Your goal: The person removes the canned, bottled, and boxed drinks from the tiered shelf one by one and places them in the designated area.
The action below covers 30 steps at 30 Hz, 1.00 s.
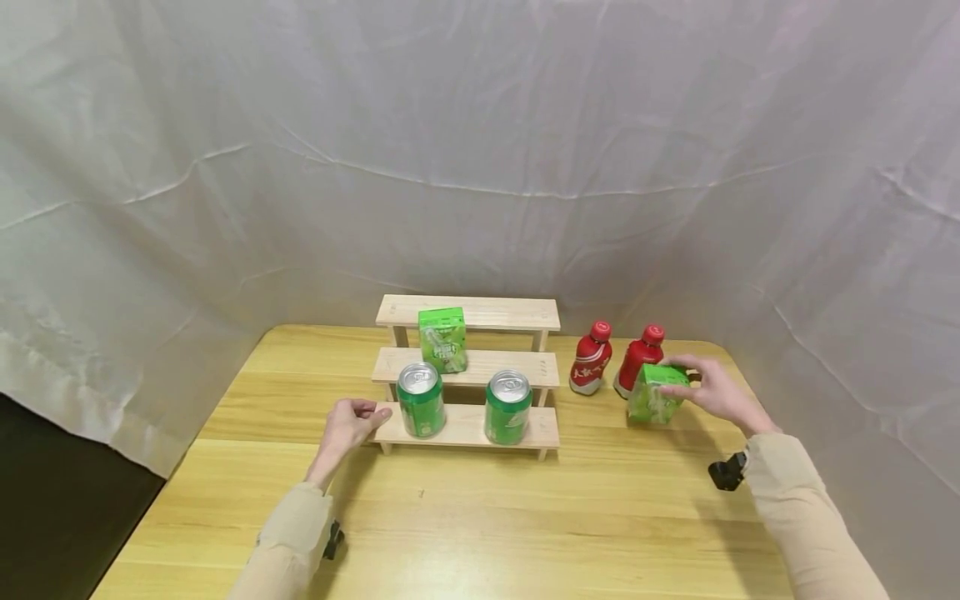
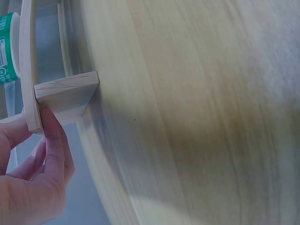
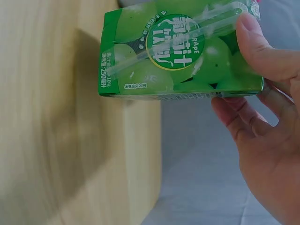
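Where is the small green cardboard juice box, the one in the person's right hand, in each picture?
Head: right of centre, the green box in the right hand.
Left wrist: not in it.
Right wrist: upper middle, printed grapes facing the camera.
Shared landmark: the pale yellow wooden tabletop, low in head, middle and right in left wrist, left in right wrist.

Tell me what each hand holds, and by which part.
The right hand holds a grape juice carton near its top; the left hand pinches the wooden stand by its lowest step's left end.
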Available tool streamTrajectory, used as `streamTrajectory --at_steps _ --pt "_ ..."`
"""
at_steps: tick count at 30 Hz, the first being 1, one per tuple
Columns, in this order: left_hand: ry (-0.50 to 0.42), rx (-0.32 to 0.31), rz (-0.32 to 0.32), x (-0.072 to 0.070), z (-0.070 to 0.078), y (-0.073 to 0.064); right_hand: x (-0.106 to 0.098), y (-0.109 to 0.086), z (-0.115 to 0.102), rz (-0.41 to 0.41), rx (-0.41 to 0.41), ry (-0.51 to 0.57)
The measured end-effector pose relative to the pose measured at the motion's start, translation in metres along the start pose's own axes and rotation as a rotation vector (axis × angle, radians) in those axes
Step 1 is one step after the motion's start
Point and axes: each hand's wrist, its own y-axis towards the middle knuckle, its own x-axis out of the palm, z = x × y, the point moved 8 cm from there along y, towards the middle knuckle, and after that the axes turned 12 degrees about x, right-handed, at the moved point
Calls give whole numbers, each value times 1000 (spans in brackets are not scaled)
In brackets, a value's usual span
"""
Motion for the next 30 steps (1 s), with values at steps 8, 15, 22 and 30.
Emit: streamTrajectory --at_steps 8,15,22,30 --pt "-6 2 -6 0 1 -2 17 0 15 -57 39 -24" --pt "3 9 -1 0 1 -1 21 0 16 -63 69 -16" --pt "0 16 4 1 2 -1 19 -2 12 -72 91 29" --pt "17 19 2 0 2 -1 3 -3 -7 29 33 39"
